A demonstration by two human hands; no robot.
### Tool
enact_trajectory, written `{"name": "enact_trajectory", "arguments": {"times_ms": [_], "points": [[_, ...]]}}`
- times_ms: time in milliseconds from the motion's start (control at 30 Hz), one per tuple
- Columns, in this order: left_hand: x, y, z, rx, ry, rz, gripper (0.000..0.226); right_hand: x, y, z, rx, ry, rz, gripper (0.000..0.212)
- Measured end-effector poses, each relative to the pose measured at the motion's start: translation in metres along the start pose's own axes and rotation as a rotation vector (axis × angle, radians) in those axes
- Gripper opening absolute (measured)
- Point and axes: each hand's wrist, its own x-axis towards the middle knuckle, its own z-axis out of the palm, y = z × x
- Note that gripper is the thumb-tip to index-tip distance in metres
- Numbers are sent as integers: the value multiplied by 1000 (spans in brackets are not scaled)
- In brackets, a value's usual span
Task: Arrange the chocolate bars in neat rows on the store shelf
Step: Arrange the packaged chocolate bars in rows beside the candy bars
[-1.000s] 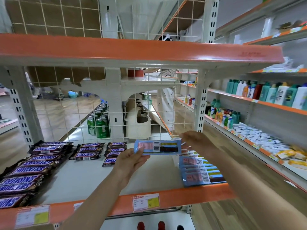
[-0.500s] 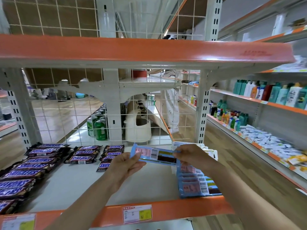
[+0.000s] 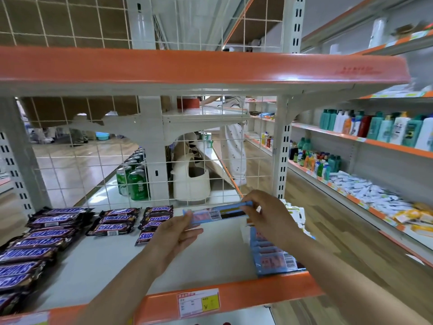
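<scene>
1. Head view, hands: the left hand (image 3: pixel 174 233) pinches the left end of a blue chocolate bar (image 3: pixel 216 215) between thumb and fingers; the right hand (image 3: pixel 266 213) pinches its right end. The bar is held level above the shelf (image 3: pixel 121 266), label and barcode facing the camera, clear of the shelf surface.
2. Head view, shelf contents: a stack of blue bars (image 3: pixel 273 256) lies at the right end of the shelf, just under the right forearm and against the orange front edge (image 3: pixel 257 293). Snickers bars (image 3: pixel 114 222) lie in short rows at the centre rear; a longer column of Snickers (image 3: pixel 32 252) runs down the left side toward the front. White packets (image 3: pixel 295 213) sit at the right rear, partly hidden by the right hand.
3. Head view, obstructions: a white wire grid (image 3: pixel 93 170) closes the back of the shelf. The upper shelf (image 3: pixel 199 66) overhangs the work area. The right upright post (image 3: pixel 280 151) stands just behind the right hand.
4. Head view, surroundings: green cans (image 3: pixel 134 184) and a white plastic container (image 3: pixel 191 184) stand behind the grid. Bottles (image 3: pixel 379 127) line the neighbouring shelving on the right. A price tag (image 3: pixel 198 303) is fixed to the orange front edge.
</scene>
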Motion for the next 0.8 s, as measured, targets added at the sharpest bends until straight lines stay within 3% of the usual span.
{"name": "enact_trajectory", "arguments": {"times_ms": [133, 167, 267, 367, 467, 567, 800], "points": [[-5, 7, -6, -92, 67, -112, 47, -1, -5, 3, -509, 329, -531, 8], [-6, 9, -8, -115, 63, -132, 51, -2, -6, 5, -569, 365, -629, 16], [-9, 12, -13, -162, 18, -172, 56, -8, -11, 4, -616, 412, -844, 26], [-14, 14, -12, -196, 15, -167, 36, -13, -11, 7, -636, 388, -970, 15], [-18, 12, -11, -228, 38, -118, 13, -14, -7, 10, -637, 396, -996, 13], [-17, 11, -10, -236, 72, -70, 11, -15, -3, 13, -639, 377, -941, 15], [-17, 9, -7, -224, 97, 35, 12, -10, 5, 16, -421, 388, -467, 56]]}}
